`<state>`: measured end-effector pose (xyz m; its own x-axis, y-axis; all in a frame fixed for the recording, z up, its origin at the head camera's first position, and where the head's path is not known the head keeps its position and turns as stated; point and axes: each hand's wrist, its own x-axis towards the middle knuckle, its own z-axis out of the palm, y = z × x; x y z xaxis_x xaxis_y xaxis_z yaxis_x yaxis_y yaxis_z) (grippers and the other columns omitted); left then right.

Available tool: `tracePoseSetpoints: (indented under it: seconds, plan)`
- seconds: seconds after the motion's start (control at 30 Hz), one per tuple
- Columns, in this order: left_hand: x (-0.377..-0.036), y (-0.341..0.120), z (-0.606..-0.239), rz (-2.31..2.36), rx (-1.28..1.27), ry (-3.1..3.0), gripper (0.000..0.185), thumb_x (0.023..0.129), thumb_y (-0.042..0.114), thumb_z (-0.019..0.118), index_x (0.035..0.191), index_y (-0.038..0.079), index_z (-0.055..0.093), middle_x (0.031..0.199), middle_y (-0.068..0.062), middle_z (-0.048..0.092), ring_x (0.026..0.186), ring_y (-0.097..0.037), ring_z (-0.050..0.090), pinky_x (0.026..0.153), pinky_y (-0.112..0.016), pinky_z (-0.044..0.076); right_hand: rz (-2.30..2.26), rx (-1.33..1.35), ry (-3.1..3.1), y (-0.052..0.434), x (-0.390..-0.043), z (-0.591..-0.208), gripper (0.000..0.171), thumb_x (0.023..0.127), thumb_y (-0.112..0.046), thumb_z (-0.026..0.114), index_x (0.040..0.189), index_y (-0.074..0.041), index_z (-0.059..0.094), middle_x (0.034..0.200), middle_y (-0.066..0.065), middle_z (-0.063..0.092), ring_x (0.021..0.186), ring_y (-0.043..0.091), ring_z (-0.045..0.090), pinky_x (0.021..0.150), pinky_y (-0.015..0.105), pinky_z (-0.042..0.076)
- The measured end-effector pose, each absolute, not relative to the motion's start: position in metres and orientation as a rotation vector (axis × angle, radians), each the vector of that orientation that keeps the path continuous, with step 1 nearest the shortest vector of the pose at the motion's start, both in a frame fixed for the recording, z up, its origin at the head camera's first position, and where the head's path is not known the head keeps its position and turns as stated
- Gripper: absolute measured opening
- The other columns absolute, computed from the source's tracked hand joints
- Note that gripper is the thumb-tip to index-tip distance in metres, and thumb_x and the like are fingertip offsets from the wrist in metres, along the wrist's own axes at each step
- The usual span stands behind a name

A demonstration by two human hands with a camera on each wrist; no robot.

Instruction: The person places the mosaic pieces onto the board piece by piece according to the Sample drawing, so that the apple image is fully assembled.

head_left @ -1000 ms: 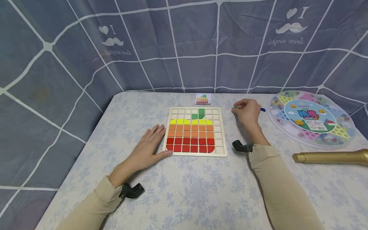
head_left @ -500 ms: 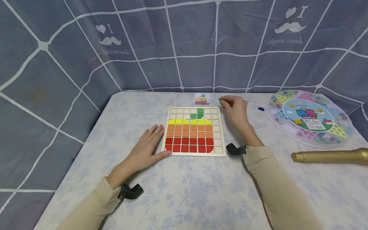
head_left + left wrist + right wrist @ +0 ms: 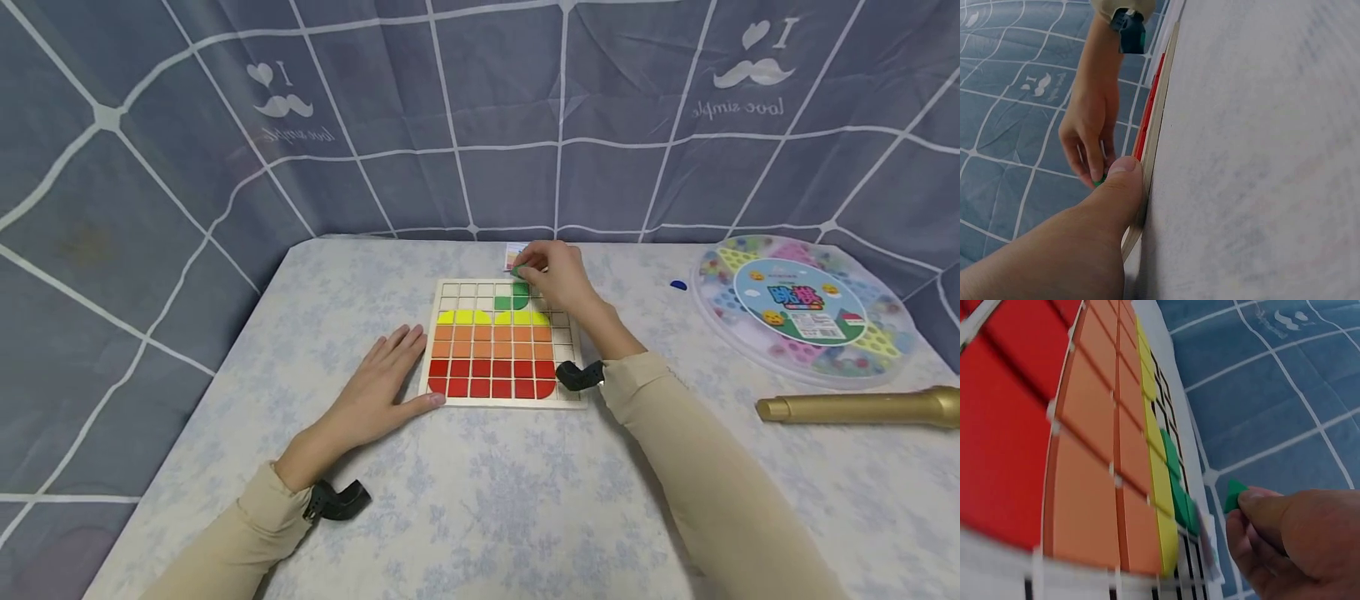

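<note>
The green tile (image 3: 517, 270) is pinched at the fingertips of the right hand (image 3: 558, 275), which is curled around it above the far edge of the wooden puzzle board (image 3: 504, 343). In the right wrist view the tile (image 3: 1233, 495) is a small green piece that sticks out from the fingers (image 3: 1272, 515), apart from the board surface. Just under this hand two green tiles (image 3: 513, 297) already lie in the board, and nearer to the person are rows of yellow, orange and red tiles. The left hand (image 3: 378, 392) lies flat on the worktop (image 3: 487, 492) with straight fingers and holds nothing; its thumb (image 3: 1124, 187) presses against the near left edge of the board (image 3: 1159, 119). Beyond the right hand a small pattern card (image 3: 514, 250) is partly hidden. Well to the right of the right hand are a blue piece (image 3: 678, 285), a round game box (image 3: 806, 308) and a gold tube (image 3: 855, 408).
</note>
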<state>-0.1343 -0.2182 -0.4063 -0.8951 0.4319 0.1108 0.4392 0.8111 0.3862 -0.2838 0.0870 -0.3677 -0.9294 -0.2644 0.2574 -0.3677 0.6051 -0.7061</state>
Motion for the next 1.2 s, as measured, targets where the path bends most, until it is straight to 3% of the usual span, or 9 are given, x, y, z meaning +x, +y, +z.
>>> tracePoseSetpoints:
  seconds: [0.23, 0.6, 1.2]
  plan:
    - [-0.134, -0.217, -0.408, -0.643, -0.712, -2.965, 0.099, 0.094, 0.054, 0.073, 0.166, 0.003, 0.029, 0.174, -0.015, 0.025, 0.163, -0.038, 0.016, 0.131, -0.060, 0.011, 1.176, 0.575, -2.767, 0.066, -0.285, -0.376, 0.015, 0.104, -0.009, 0.068, 0.106, -0.005, 0.082, 0.104, 0.013, 0.079, 0.096, 0.029, 0.068, 0.090, 0.042, 0.055]
    - [-0.132, -0.216, -0.406, -0.650, -0.713, -2.965, 0.098, 0.095, 0.054, 0.072, 0.166, 0.003, 0.029, 0.175, -0.014, 0.024, 0.163, -0.037, 0.016, 0.132, -0.059, 0.011, 1.065, 0.614, -2.777, 0.070, -0.275, -0.384, 0.017, 0.101, -0.007, 0.070, 0.112, -0.006, 0.083, 0.122, 0.013, 0.075, 0.115, 0.030, 0.067, 0.102, 0.044, 0.055]
    - [-0.132, -0.217, -0.409, -0.614, -0.719, -2.965, 0.098, 0.096, 0.055, 0.070, 0.166, 0.001, 0.028, 0.175, -0.014, 0.023, 0.164, -0.037, 0.015, 0.132, -0.060, 0.010, 1.189, 0.434, -2.728, 0.128, -0.246, -0.382, 0.023, 0.102, -0.010, 0.068, 0.122, -0.002, 0.078, 0.123, 0.019, 0.073, 0.112, 0.037, 0.073, 0.100, 0.048, 0.059]
